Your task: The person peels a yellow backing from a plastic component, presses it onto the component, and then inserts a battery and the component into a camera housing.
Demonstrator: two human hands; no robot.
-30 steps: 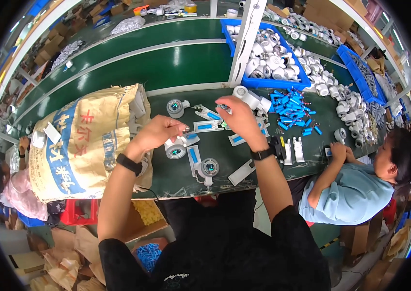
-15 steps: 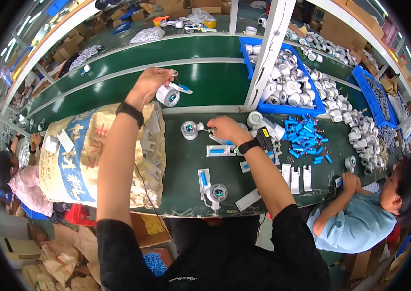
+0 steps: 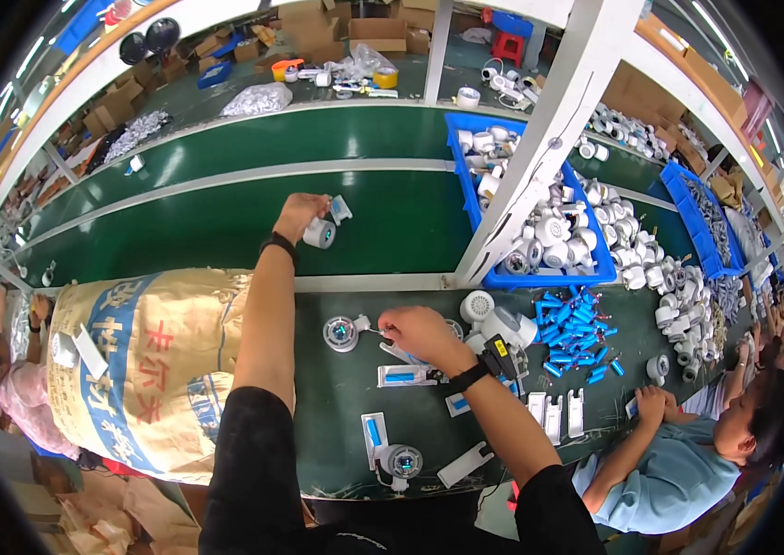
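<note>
My left hand (image 3: pixel 301 218) is stretched out over the green belt, closed on a white round device head (image 3: pixel 320 233) with a small lit display. A white strip-shaped holder (image 3: pixel 341 210) hangs beside that head. My right hand (image 3: pixel 421 335) is low over the workbench, fingers pinched at the short stem of a second device head (image 3: pixel 341 334), which lies face up with its display lit. Close to this hand lie a white tray with a blue battery (image 3: pixel 401 376) and a black tool with a yellow label (image 3: pixel 501 356). Another lit device head (image 3: pixel 402 461) rests near the bench's front edge.
A blue crate (image 3: pixel 549 276) full of white heads stands behind a white post (image 3: pixel 540 139). Loose blue batteries (image 3: pixel 572 328) are heaped at right. A large woven sack (image 3: pixel 170 370) bulges at left. A person in a light blue shirt (image 3: pixel 665 467) sits at right.
My left hand has carried its device head farther out over the green belt. My right hand stays by the second head's stem. The whole view has shifted, showing more of the far side.
</note>
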